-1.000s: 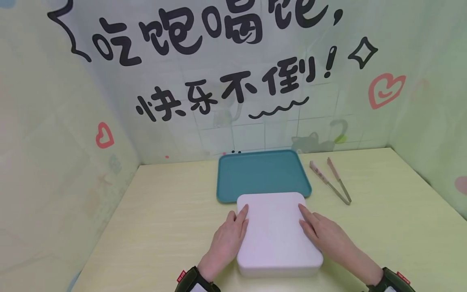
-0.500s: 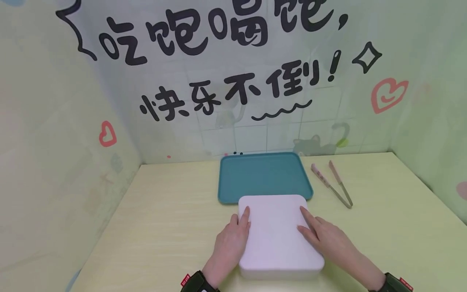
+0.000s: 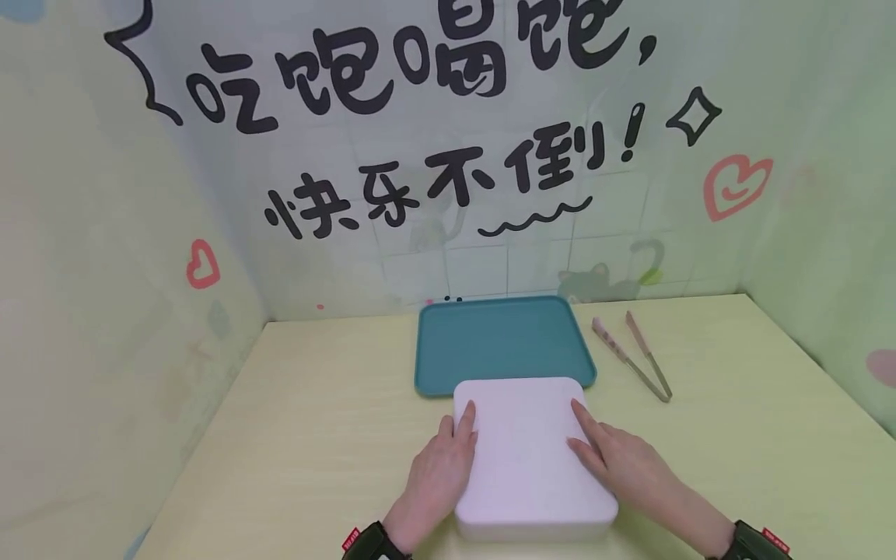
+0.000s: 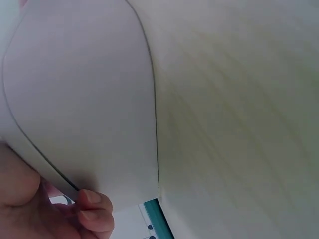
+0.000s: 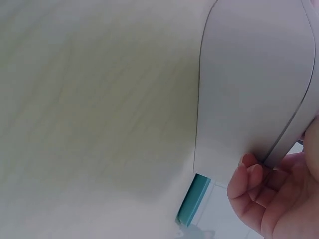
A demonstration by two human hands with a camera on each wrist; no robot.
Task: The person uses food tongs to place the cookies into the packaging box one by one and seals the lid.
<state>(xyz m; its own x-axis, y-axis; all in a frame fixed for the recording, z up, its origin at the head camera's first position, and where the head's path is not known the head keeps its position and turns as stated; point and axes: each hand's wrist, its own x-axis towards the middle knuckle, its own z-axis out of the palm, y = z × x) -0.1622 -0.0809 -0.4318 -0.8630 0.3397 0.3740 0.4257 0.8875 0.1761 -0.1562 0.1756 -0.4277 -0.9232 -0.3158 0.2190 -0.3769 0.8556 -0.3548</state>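
A white rounded box (image 3: 525, 459) with a lid stands on the table in the head view. My left hand (image 3: 441, 470) grips its left side, index finger and thumb lying on the lid's edge. On the opposite side my right hand (image 3: 633, 463) holds the box the same way. Both wrist views show a thin seam between lid and body. The curled fingertips (image 4: 94, 209) of the left hand touch the box wall just by that seam, and so do the right hand's fingertips (image 5: 249, 172). No gap shows at the seam. The box's contents are hidden.
Behind the box lies a teal tray (image 3: 504, 346), its front edge close to the box. Pink-handled metal tongs (image 3: 640, 365) lie spread on the table (image 3: 315, 435) to the right of the tray. A printed cloth backdrop (image 3: 392, 257) encloses the table's back and sides.
The head view has shifted slightly. My right thumb has slid a little toward me on the lid. Both hands stay on the box, and the box, tray and tongs look unmoved.
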